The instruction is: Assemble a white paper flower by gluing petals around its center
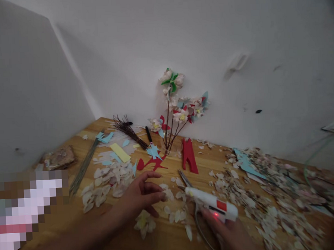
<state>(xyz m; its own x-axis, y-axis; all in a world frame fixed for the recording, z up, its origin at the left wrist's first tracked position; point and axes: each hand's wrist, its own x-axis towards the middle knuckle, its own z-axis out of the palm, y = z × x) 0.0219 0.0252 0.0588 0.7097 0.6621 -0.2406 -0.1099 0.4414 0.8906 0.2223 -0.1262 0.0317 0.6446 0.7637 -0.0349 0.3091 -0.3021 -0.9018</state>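
On my feed, the right hand [232,233] was wrapped around the white glue gun [211,203], its nozzle near the scissors [186,179]. The left hand [145,193] sat loosely half-open; I saw nothing gripped. A white flower [144,224] lay on the tabletop [210,158] just nearer me than those fingers; I couldn't tell about contact.

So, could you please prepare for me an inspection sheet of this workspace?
Surface: wooden table, widely littered.
Job's things: white glue gun, red light lit; scissors, partly hidden by it; yellow-centred flower lying near.
Clutter: loose petals, dark stem bundle, red cut-out piece.
Hands: left hand, fingers apart, near petals; right hand holds the glue gun.
Cables: thin green line at right, possibly a cord.
Surroundings: pale wall, dark marks.
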